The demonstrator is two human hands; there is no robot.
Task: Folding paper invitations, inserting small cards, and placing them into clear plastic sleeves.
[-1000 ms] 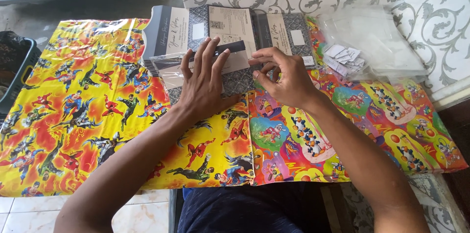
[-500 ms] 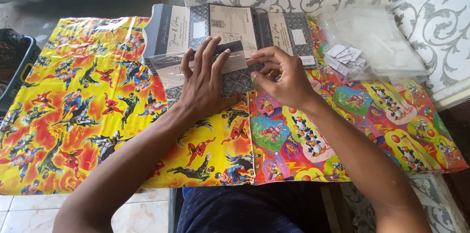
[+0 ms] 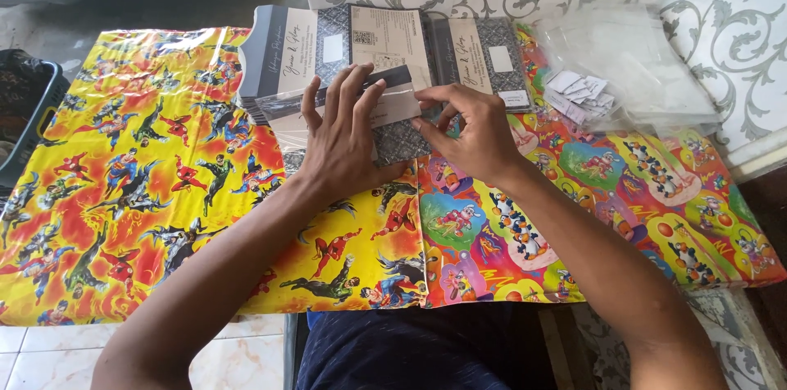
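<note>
Roughly midway, upper centre of frame: left hand (image 3: 348, 140) flat, fingers spread, pressing grey patterned card (image 3: 402, 140) in clear sleeve (image 3: 283, 103) on desk (image 3: 164, 193), right hand (image 3: 475, 132) pinching sleeve flap, not yet sealed, more cards (image 3: 484, 58) behind.

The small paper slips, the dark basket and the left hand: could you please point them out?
small paper slips (image 3: 580, 93), head view, middle of the pile.
dark basket (image 3: 33, 115), head view, its rim.
left hand (image 3: 344, 138), head view, its back.
</note>
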